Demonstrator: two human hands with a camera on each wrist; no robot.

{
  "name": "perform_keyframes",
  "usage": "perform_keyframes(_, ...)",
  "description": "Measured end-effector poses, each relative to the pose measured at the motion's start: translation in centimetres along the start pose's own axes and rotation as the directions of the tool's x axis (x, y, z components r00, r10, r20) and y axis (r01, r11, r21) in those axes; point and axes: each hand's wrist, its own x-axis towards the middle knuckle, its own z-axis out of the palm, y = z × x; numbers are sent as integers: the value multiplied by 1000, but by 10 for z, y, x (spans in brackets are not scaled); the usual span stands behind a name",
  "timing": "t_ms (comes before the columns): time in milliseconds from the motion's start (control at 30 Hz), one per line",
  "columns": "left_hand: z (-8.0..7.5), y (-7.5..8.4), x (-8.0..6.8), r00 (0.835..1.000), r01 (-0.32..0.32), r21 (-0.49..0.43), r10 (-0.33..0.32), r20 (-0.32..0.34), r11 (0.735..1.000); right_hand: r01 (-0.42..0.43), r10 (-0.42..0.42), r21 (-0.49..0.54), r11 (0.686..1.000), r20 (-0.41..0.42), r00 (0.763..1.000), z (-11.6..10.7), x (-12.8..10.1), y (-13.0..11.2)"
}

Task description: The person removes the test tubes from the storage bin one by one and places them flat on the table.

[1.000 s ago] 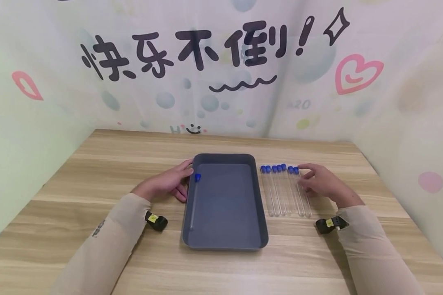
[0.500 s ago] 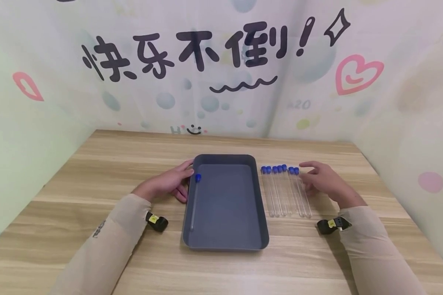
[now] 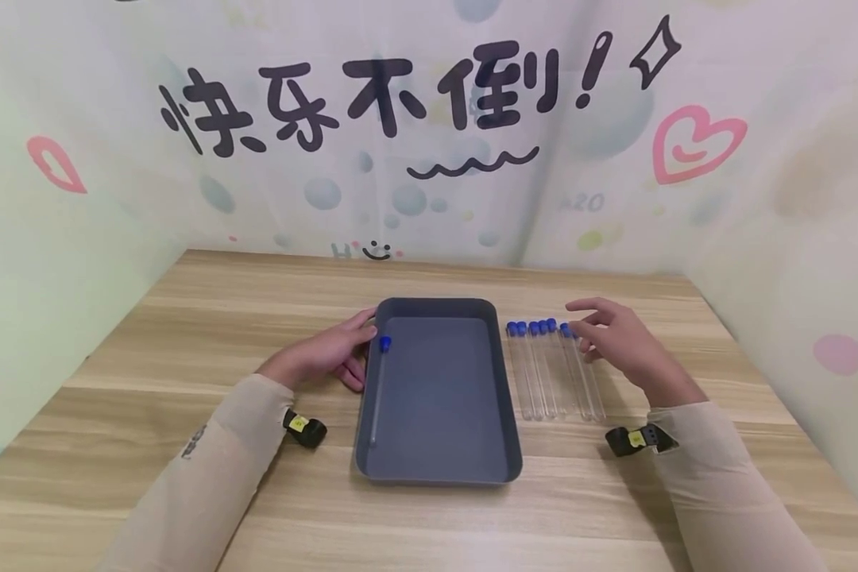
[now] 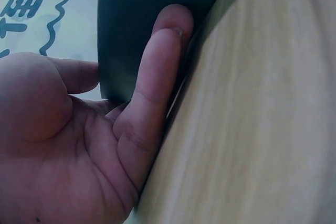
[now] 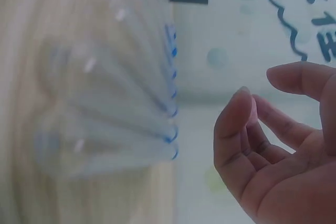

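beside tray (image 3: 504, 381) | tubes (image 3: 554, 373) under right hand (image 3: 618, 342), ungripped

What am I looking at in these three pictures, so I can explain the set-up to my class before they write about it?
No machine here: a person works with two bare hands, wearing a camera on the head and one on each wrist. The wide picture is the head view; the two close-ups look along each palm.

On the pale wooden table sits a dark grey rectangular plastic tray with one clear blue-capped test tube lying inside. Beside it lies a row of clear blue-capped tubes.

The left hand rests against the tray's outer wall, its fingers straight. The right hand hovers at the row's capped ends, holding nothing.
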Motion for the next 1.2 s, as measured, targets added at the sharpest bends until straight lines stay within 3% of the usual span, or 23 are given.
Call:
perform_keyframes(400,0,-1,1,1000,16,-9,-16,-8,1000,96,-97,46,994,29,995,17,-13,-30)
perform_keyframes(900,3,0,3,1000,21,1,-21,-18,1000,192,-192,8,981,73,979,33,-26,-50)
perform_keyframes(1200,3,0,0,999,22,7,-22,-28,1000,228,-231,42,973,103,968,52,-24,-69)
